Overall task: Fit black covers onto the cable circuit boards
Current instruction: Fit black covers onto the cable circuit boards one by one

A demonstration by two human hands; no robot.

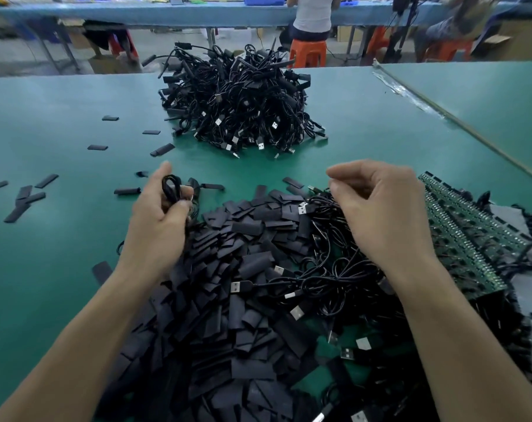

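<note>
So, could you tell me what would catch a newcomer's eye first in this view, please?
Probably the big heap of black covers spilling across the near middle of the green table, where the left hand grips a looped black cable. Next, the tangled mound of cables at the table's far middle, and the green circuit boards at the near right, beside the right hand.
</note>
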